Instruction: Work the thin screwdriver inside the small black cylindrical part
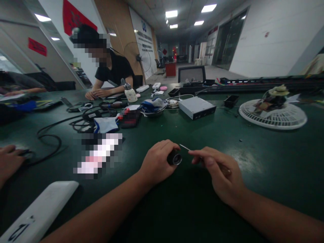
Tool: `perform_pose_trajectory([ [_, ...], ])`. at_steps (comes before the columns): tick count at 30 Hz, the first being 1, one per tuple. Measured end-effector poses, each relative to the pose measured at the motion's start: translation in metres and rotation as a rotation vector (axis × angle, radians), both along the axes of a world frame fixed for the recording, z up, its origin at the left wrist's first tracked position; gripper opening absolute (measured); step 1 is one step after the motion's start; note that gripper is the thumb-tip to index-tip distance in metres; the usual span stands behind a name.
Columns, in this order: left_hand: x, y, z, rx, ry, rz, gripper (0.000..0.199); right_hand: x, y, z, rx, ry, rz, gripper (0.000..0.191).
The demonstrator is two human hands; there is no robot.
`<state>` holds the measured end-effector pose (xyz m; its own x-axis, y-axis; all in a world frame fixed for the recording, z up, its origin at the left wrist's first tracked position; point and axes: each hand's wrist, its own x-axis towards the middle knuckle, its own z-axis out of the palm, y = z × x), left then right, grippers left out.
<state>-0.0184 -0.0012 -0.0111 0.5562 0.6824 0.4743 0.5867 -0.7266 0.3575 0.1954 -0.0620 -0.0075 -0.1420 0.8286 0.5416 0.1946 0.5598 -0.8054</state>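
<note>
Okay, left hand [157, 162] closed round a small black cylinder [174, 157], its round open end facing right, held just above the bench. Right hand [217, 172] narrow, pinching a thin screwdriver [184, 147], brown handle lying back along the palm, steel shaft pointing left past the cylinder. Tip sits right by the left knuckles; can't tell if it touches anything.

Green bench [265, 192] under both. Across it, a co-worker [113, 69] in a black tee leans in, hands together on the surface. Another hand [8, 162] at the far left edge, next to a black cable [48, 141]. Further up: silver drive box [196, 108], white fan guard [273, 116], steel bowl [152, 113] holding cloth. White bar [37, 212] at lower left. One pixelated patch [97, 155] near the cable, unreadable.
</note>
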Motion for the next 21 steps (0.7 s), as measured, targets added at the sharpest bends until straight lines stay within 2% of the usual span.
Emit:
perform_pose_trajectory([
  [2, -0.0005, 0.0008, 0.0009, 0.0, -0.019, 0.039, 0.014, 0.0015, -0.0021, 0.0003, 0.089, 0.016, 0.047, 0.031],
  [4, -0.0007, 0.001, 0.0016, 0.009, -0.034, 0.064, 0.01, 0.0014, -0.0029, 0.0013, 0.112, -0.004, 0.083, 0.03],
  [9, 0.0, -0.0004, 0.0015, 0.02, -0.012, 0.051, 0.012, -0.003, -0.0009, 0.0047, 0.069, -0.099, 0.074, 0.022],
  [15, 0.0001, -0.0003, 0.0005, 0.034, -0.006, 0.023, 0.014, -0.0051, -0.0007, 0.0078, 0.069, -0.151, 0.2, 0.02],
  [17, 0.0001, -0.0001, 0.0006, 0.036, 0.0, 0.022, 0.014, -0.005, -0.0016, 0.0077, 0.086, -0.167, 0.191, 0.022],
  [21, 0.0004, 0.0004, 0.0004, 0.056, 0.007, 0.014, 0.013, -0.0046, -0.0034, 0.0066, 0.116, -0.166, 0.072, 0.024],
])
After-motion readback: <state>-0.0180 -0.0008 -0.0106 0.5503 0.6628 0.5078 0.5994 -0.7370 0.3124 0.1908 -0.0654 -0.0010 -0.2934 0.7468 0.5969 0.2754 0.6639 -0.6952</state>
